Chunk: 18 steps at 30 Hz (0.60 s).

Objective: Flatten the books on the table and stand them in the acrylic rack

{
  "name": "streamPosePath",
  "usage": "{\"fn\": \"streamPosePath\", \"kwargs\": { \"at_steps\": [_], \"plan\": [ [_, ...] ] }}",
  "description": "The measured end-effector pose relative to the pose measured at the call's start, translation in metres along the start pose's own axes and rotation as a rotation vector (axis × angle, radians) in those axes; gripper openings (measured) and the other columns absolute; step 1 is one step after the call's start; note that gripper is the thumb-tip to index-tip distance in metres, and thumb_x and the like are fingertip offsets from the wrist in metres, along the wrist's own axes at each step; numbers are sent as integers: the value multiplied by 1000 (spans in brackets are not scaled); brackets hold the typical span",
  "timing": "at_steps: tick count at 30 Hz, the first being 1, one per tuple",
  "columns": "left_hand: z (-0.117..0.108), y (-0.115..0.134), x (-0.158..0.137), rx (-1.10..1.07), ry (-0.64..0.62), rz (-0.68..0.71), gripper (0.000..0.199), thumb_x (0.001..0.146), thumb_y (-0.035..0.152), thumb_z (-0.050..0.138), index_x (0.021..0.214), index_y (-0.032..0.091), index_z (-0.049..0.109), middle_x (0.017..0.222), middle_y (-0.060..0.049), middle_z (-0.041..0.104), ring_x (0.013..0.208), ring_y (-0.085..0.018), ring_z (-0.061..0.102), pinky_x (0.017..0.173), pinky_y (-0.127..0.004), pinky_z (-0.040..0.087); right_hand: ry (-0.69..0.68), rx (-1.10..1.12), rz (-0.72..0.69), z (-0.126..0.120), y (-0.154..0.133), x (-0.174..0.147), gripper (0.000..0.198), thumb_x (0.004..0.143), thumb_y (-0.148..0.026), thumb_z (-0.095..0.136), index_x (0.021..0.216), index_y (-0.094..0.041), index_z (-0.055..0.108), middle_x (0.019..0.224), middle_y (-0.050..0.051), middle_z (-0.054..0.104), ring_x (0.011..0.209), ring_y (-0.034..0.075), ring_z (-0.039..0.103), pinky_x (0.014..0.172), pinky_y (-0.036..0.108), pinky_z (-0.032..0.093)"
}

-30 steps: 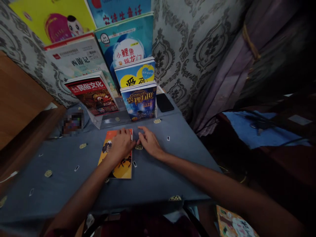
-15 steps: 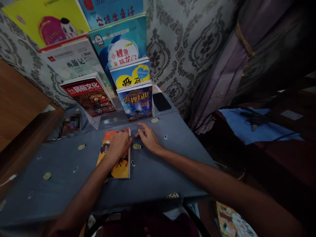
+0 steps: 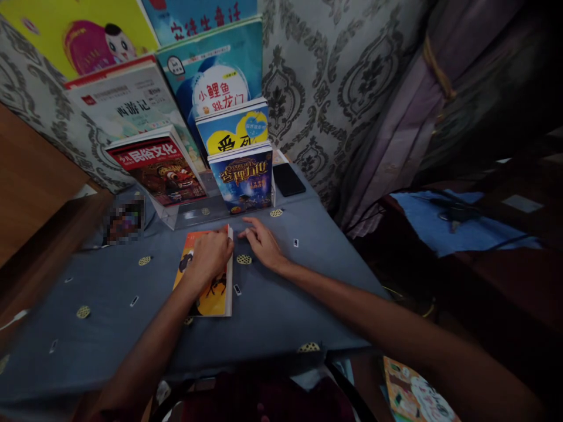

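Note:
An orange and yellow book [image 3: 215, 306] with dark animal drawings lies on the table in front of me. My left hand [image 3: 213, 252] rests on its upper part, fingers curled down at the right edge, where a band of pale page edges shows. Its fingertips are partly hidden. Just right of the book, my right hand [image 3: 263, 243] is held over the tablecloth, apart from the book, with the index finger stretched out and the thumb apart. Nothing is in it.
A clear tiered stand [image 3: 169, 217] behind the book holds several upright books, including a blue one [image 3: 246, 181] and a red one [image 3: 165, 170]. A black phone [image 3: 288, 179] lies right of it. The grey tablecloth [image 3: 281, 310] ends near my lap.
A little more of the page edges shows along the right side of the orange book. Both hands stay nearly in place, and the view has shifted slightly.

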<state>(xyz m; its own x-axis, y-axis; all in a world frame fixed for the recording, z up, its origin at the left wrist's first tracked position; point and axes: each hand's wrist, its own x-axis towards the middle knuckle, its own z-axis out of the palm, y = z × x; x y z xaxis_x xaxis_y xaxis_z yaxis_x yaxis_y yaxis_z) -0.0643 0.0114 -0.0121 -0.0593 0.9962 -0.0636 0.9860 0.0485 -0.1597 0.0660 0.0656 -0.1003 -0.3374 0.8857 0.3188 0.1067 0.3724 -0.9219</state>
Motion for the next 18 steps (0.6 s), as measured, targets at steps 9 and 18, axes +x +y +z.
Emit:
{"fn": "streamPosePath", "kwargs": {
  "at_steps": [9,18],
  "plan": [
    [13,3,-2,48,46,14,37,100,26,35,108,9,67,105,-20,72,97,-32,72,77,-36,52,-100,-84,-97,1,0,-3,39,100,-25,34,138,-20,44,123,10,71,124,22,60,107,46,45],
    [16,6,-5,67,48,40,39,101,28,35,115,6,64,109,-21,69,101,-33,70,77,-40,54,-207,-376,-184,2,-4,0,47,102,-28,29,147,-18,39,131,14,65,125,26,56,107,49,43]
  ]
}}
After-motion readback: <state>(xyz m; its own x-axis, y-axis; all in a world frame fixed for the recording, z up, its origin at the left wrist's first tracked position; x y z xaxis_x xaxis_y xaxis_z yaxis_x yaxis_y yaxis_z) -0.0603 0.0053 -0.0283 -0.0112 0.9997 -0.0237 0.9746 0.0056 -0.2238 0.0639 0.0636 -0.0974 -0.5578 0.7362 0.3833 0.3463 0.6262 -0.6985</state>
